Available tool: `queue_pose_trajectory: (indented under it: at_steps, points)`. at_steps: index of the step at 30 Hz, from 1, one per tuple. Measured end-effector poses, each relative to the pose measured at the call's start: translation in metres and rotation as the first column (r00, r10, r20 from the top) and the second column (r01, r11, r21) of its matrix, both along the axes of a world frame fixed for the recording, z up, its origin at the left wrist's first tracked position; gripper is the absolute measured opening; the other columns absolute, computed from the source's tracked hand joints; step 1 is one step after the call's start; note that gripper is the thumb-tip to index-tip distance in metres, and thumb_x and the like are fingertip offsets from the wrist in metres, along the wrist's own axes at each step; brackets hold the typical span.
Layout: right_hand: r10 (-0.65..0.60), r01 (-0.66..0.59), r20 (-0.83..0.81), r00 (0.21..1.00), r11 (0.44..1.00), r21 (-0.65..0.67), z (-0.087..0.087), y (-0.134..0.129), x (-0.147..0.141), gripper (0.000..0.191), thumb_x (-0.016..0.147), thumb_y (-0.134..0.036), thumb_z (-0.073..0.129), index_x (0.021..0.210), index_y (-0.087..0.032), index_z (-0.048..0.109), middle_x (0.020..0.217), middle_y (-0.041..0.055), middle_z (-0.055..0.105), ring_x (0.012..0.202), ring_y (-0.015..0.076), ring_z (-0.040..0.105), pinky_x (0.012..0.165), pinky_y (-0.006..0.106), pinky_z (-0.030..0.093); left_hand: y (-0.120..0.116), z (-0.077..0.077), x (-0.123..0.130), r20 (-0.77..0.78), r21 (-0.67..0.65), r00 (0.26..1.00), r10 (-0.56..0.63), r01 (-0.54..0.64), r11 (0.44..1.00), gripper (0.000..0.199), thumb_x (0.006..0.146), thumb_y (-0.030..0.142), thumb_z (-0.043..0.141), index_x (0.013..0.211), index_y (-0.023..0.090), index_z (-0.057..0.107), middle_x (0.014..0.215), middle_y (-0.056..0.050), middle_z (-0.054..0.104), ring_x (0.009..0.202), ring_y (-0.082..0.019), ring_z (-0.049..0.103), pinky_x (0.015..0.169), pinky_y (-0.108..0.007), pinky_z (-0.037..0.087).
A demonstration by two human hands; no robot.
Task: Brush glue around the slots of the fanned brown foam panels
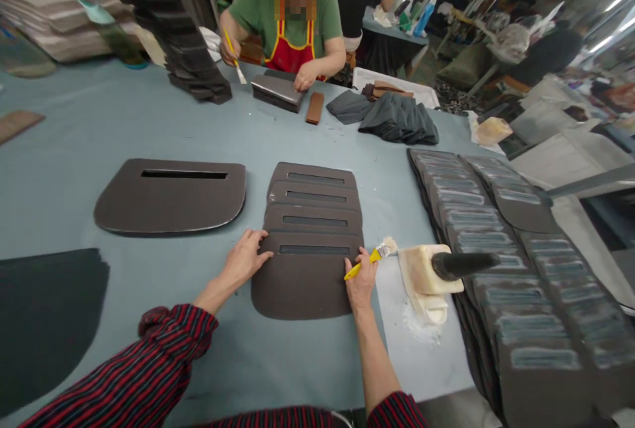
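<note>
While the left hand (243, 259) lies open on a fanned stack of dark brown slotted panels (310, 243), the right hand (361, 280) stands apart from it, closed around a yellow-handled brush (360, 264) at the stack's right edge. That stack sits mid-desk (149, 124), its lowest panel fully showing and each panel's slot in a row above. To its left lies a single matching panel (169, 196), with a dark, uneven-edged sheet (44, 322) nearer the desk's edge. Just right of the right hand, a cream block (421, 269) with a black tapered handle (464, 266) sits beside scattered white residue (421, 325). Further right, overlapping rows of panels (496, 262) show pale, whitish bands around their slots. Across the desk, a co-worker (282, 18) in a red apron holds a similar brush (234, 57) over a smaller stack (278, 92).
</note>
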State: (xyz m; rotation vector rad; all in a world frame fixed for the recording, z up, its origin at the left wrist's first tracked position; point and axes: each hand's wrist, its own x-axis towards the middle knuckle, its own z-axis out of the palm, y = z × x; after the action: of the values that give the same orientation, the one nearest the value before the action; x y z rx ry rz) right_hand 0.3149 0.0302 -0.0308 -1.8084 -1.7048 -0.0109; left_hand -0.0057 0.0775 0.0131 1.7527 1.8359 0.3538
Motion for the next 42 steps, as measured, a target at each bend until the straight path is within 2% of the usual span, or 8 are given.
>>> queue_pose_trajectory:
  at_steps: [5,13,16,19,25,31,37,42]
  points:
    - [-0.021,0.020,-0.040,0.999,1.000,-0.014,0.002,0.001,-0.003,0.008,0.091,-0.024,0.053,0.092,-0.019,0.047,0.115,0.0128,0.059,0.110,0.0223,0.051,0.097,0.043,0.038,0.007,-0.008,-0.003,-0.029,-0.044,0.999,0.013,-0.014,0.999,0.047,0.074,0.036,0.066,0.117,0.023,0.051,0.116,-0.006,0.055,0.089,-0.018,0.062,0.082,-0.031,0.049]
    - [-0.047,0.043,-0.048,0.998,0.997,-0.063,0.004,0.003,-0.005,0.009,0.091,-0.023,0.052,0.088,-0.020,0.044,0.124,0.0158,0.056,0.116,0.0232,0.051,0.098,0.046,0.039,0.018,-0.008,-0.004,-0.104,-0.103,0.994,-0.040,0.029,0.994,0.049,0.072,0.040,0.065,0.115,0.024,0.048,0.115,-0.007,0.052,0.089,-0.020,0.061,0.079,-0.032,0.049]
    - [-0.025,0.022,-0.065,0.998,0.999,-0.046,0.005,0.003,-0.005,0.010,0.090,-0.022,0.053,0.089,-0.020,0.043,0.124,0.0155,0.056,0.118,0.0232,0.052,0.100,0.048,0.038,0.021,-0.013,-0.007,-0.116,-0.058,0.990,-0.085,0.079,0.995,0.048,0.074,0.045,0.061,0.113,0.023,0.046,0.115,-0.009,0.050,0.095,-0.023,0.059,0.082,-0.037,0.049]
    - [-0.027,0.025,-0.068,0.997,0.999,-0.034,0.005,0.004,-0.006,0.013,0.089,-0.021,0.055,0.088,-0.021,0.042,0.123,0.0154,0.057,0.119,0.0234,0.052,0.100,0.048,0.039,0.021,-0.020,-0.011,-0.086,-0.016,0.990,-0.108,0.107,0.994,0.047,0.073,0.048,0.059,0.110,0.022,0.045,0.104,-0.007,0.054,0.095,-0.025,0.058,0.082,-0.038,0.048]
    - [-0.029,0.028,-0.060,0.998,0.999,-0.018,0.004,0.005,-0.006,0.014,0.089,-0.021,0.056,0.088,-0.020,0.043,0.123,0.0156,0.057,0.116,0.0231,0.054,0.098,0.047,0.040,0.019,-0.026,-0.016,0.111,-0.041,0.992,0.053,-0.048,0.998,0.036,0.080,0.045,0.051,0.107,0.022,0.046,0.088,-0.002,0.061,0.078,-0.019,0.060,0.074,-0.033,0.048]
    - [-0.006,0.006,-0.049,0.999,1.000,-0.001,0.004,0.007,-0.006,0.016,0.088,-0.022,0.059,0.088,-0.020,0.043,0.121,0.0157,0.059,0.114,0.0238,0.055,0.100,0.049,0.038,0.022,-0.019,-0.014,0.168,-0.063,0.977,0.132,-0.123,0.990,0.030,0.081,0.041,0.052,0.103,0.021,0.048,0.083,-0.001,0.063,0.073,-0.017,0.061,0.069,-0.031,0.046]
    - [0.011,-0.010,-0.046,0.999,1.000,0.024,0.004,0.009,-0.006,0.019,0.086,-0.024,0.061,0.087,-0.020,0.042,0.121,0.0159,0.059,0.112,0.0240,0.057,0.101,0.050,0.036,0.021,-0.017,-0.012,0.176,-0.067,0.973,0.153,-0.143,0.987,0.024,0.082,0.034,0.051,0.102,0.021,0.050,0.081,0.000,0.063,0.071,-0.015,0.060,0.067,-0.028,0.044]
    - [0.010,-0.009,-0.040,0.999,1.000,0.018,0.001,0.009,-0.004,0.019,0.086,-0.025,0.061,0.086,-0.020,0.043,0.121,0.0161,0.059,0.111,0.0236,0.056,0.101,0.050,0.036,0.018,-0.014,-0.013,0.180,-0.052,0.979,0.096,-0.088,0.995,0.023,0.085,0.035,0.047,0.103,0.022,0.052,0.081,0.000,0.062,0.072,-0.015,0.058,0.068,-0.029,0.043]
